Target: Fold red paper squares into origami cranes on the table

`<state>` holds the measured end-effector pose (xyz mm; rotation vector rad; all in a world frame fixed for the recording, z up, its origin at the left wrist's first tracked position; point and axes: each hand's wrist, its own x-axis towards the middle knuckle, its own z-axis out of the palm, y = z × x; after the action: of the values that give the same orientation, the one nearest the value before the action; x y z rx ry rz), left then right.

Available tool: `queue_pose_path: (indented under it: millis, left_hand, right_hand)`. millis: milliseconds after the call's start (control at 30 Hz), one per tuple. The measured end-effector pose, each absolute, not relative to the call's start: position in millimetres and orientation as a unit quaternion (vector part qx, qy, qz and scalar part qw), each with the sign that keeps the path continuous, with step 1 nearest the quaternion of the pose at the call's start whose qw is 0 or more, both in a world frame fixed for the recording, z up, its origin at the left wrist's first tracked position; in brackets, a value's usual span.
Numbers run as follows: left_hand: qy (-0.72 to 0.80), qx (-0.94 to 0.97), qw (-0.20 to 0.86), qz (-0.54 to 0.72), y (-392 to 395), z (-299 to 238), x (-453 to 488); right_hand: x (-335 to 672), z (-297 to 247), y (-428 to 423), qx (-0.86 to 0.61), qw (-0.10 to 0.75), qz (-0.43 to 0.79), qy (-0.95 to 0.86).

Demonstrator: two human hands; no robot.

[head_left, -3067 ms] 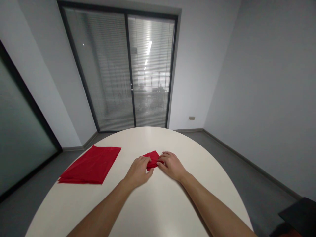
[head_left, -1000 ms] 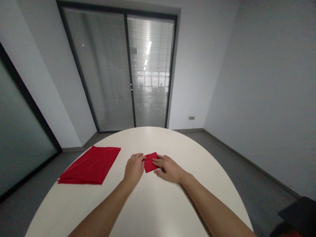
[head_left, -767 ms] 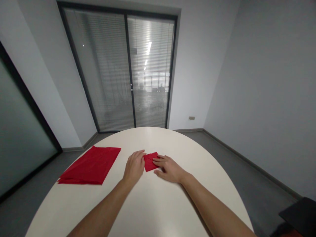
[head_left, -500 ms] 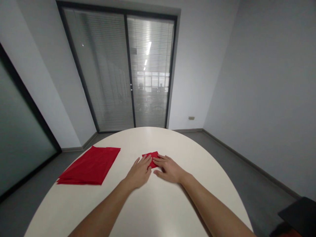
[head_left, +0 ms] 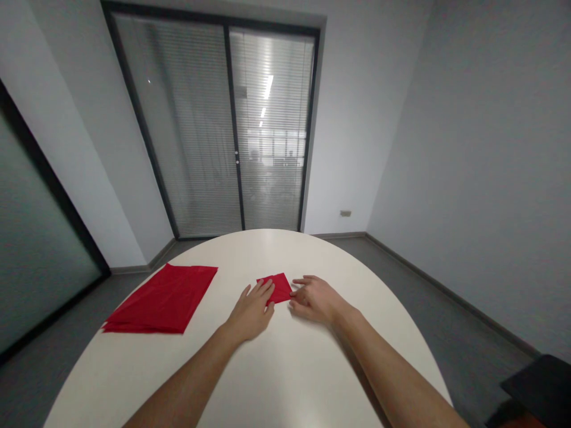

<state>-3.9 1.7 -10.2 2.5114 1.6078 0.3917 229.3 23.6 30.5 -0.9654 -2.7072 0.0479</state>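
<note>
A small red square of thin, folded cloth or paper (head_left: 282, 288) lies flat near the middle of the table; which material it is I cannot tell. My left hand (head_left: 253, 309) rests palm down on its left part, fingers spread and pressing it against the tabletop, and hides that side. At the square's right edge is my right hand (head_left: 317, 299), fingers partly bent and apart, one fingertip at or touching the near right corner. Nothing plainly sits between its thumb and fingers.
Both forearms reach over a round white table (head_left: 267, 380). Toward its left edge lies a larger folded red sheet or stack (head_left: 165, 300). A dark object (head_left: 542, 386) stands beyond the table at lower right. Glass panels with blinds (head_left: 214, 131) are behind.
My right hand has slid right off the red square to its right edge, with its fingers more bent. More of the square shows. My left hand stays in place.
</note>
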Motion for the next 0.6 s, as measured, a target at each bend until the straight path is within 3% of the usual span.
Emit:
queue_pose_path:
  millis: [167,300,600]
  left_hand:
    - [0.523,0.838,0.077,0.139,1,-8,-5]
    - [0.506,0.846,0.087,0.144,-1,-4,-5]
    - [0.512,0.836,0.02,0.195,2,-11,-2]
  right_hand:
    - [225,29,21,-0.372,0.181,-0.002,-0.91]
    - [218,24,18,-0.323,0.235,0.027,-0.917]
    - [216,31,19,-0.283,0.19,0.049,-0.939]
